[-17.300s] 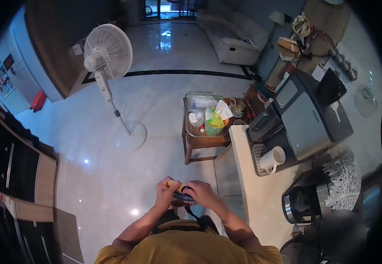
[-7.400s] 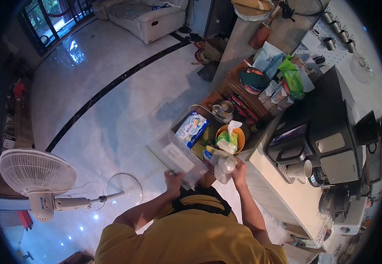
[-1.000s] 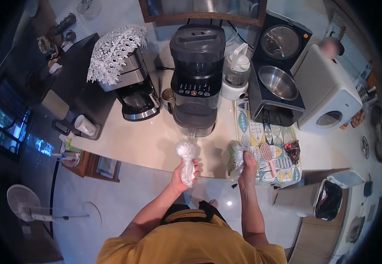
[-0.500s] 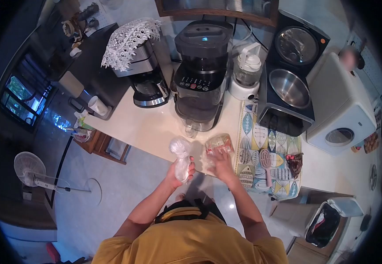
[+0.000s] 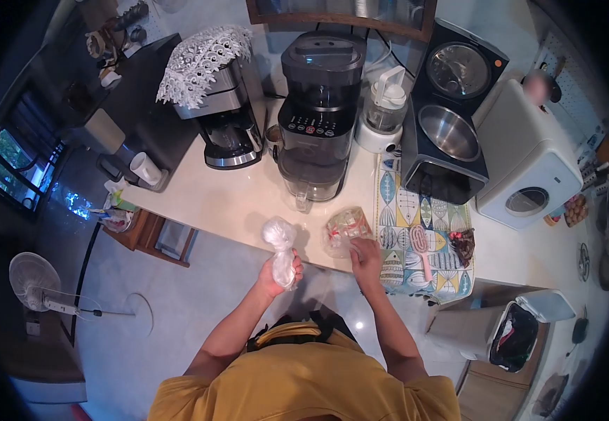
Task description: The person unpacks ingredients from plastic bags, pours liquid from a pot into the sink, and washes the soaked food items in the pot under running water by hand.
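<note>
Glossy pale flooring surrounds a cream counter that runs across the kitchen. At far left, a white pedestal fan stands on the floor below a window. Next comes a wooden side table, placed lower than the counter. At the counter's left end, a white mug stands at the foot of a dark appliance. Beside that, a lace cover drapes over the top of a coffee maker.

The person's left hand is closed around the lower part of a bunched translucent plastic bag, whose rounded top rises above the fingers near the counter's front edge. Behind it stands a black countertop machine with a button panel. To the right, a clear packet with red markings lies on the counter. The right hand is at its near edge, fingers bent; whether they grip the plastic cannot be told.

Further right, a white-lidded glass jug stands behind a fish-print cloth, which bears a pink hairbrush. Then come an open-lidded cooker with a metal bowl, a lined bin below the counter, and a white appliance with a round window.
</note>
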A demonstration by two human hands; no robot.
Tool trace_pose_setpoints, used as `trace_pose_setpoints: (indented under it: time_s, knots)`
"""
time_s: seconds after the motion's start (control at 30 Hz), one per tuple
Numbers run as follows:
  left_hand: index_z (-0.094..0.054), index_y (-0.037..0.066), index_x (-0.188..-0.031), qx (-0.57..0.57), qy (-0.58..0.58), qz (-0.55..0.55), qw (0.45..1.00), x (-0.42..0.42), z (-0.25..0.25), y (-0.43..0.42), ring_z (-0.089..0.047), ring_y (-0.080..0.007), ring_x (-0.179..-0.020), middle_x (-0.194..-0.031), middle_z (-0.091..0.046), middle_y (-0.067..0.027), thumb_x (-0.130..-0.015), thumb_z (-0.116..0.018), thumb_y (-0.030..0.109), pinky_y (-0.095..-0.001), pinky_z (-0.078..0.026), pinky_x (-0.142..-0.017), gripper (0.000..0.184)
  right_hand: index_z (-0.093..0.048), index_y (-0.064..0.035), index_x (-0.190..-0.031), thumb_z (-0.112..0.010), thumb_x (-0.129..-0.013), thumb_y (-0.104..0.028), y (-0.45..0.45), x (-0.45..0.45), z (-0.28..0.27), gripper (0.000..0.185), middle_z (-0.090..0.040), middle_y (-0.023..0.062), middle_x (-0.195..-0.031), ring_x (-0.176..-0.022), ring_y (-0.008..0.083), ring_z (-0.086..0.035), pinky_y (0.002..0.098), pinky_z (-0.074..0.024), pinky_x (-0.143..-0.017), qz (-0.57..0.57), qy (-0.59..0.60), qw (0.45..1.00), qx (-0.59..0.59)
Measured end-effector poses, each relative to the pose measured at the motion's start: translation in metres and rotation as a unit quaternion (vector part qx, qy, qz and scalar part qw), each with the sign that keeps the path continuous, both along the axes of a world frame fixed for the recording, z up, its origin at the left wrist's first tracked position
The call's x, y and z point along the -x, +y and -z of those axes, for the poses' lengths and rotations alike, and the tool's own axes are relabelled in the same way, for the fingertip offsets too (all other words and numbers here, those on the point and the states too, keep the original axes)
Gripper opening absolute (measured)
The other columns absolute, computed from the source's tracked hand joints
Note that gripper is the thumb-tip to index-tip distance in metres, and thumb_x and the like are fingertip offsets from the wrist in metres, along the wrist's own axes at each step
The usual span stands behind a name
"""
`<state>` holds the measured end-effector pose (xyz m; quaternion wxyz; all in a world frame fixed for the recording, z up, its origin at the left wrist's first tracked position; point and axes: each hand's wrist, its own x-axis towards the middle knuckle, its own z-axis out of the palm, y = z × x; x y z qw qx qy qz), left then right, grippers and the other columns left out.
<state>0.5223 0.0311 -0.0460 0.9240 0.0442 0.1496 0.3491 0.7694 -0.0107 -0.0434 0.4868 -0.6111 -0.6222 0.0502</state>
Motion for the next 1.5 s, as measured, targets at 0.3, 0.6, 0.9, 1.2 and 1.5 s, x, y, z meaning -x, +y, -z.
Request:
trace_pose_setpoints:
  time_s: [0.3, 0.6, 0.9, 1.2, 1.5]
  knots:
    - [-0.054, 0.002, -0.094, -0.036, -0.089, 0.248, 0.964, 0.035, 0.006, 0.015, -0.053, -0.0249, -0.067, -0.077, -0.051, -0.0108, -0.083, -0.049, 0.035, -0.031, -0.048, -0.037, 0.035, -0.057, -0.0025, -0.111, -0.069, -0.074, -0.012, 0.013, 0.108, -0.052, 0.04, -0.059, 0.0085, -0.107, -0.096, 0.0167, -0.054, 0.0306, -0.0433, -0.082, -0.196, 0.318, 0.918, 0.133]
    - [-0.042, -0.003, -0.118, 0.055, -0.094, 0.291, 0.95, 0.058, 0.037, 0.0, -0.06, -0.0341, -0.075, -0.096, -0.053, -0.0236, -0.088, -0.043, 0.033, -0.0346, -0.051, -0.037, 0.046, -0.062, -0.0016, -0.086, -0.053, -0.083, 0.0, 0.003, 0.135, -0.057, 0.01, -0.063, -0.0001, -0.077, -0.07, 0.0059, -0.056, 0.0195, -0.0454, -0.065, -0.172, 0.435, 0.858, 0.21]
    - [-0.035, 0.0, -0.128, 0.047, -0.279, 0.296, 0.912, 0.054, 0.022, -0.03, -0.058, -0.0379, -0.091, -0.106, -0.053, -0.0291, -0.092, -0.036, 0.032, -0.0371, -0.055, -0.047, 0.048, -0.052, 0.0005, -0.108, -0.07, -0.072, -0.009, -0.024, 0.127, -0.053, 0.041, -0.061, 0.0074, -0.09, -0.079, 0.0163, -0.059, 0.0304, -0.0491, -0.071, -0.356, 0.396, 0.744, 0.403]
    - [-0.049, 0.001, -0.115, 0.019, 0.122, 0.087, 0.989, -0.012, 0.026, -0.055, -0.05, -0.0342, -0.111, -0.116, -0.054, -0.0182, -0.088, -0.05, 0.021, -0.0483, -0.04, -0.094, 0.033, -0.05, 0.0022, -0.111, -0.064, -0.073, 0.001, -0.038, 0.026, -0.056, 0.04, -0.059, 0.0106, -0.098, -0.087, 0.0202, -0.059, 0.0313, -0.0479, -0.079, -0.106, 0.612, 0.775, 0.119]
    - [-0.053, 0.001, -0.108, -0.318, 0.712, -0.083, 0.62, -0.131, 0.058, 0.003, -0.055, -0.0292, -0.1, -0.106, -0.058, -0.0157, -0.073, -0.067, 0.035, -0.0384, -0.046, -0.084, 0.051, -0.044, -0.0005, -0.12, -0.055, -0.083, 0.0, -0.009, -0.086, -0.024, 0.038, -0.054, 0.0137, -0.109, -0.101, 0.0259, -0.054, 0.0409, -0.0427, -0.093, -0.122, 0.747, 0.652, 0.053]
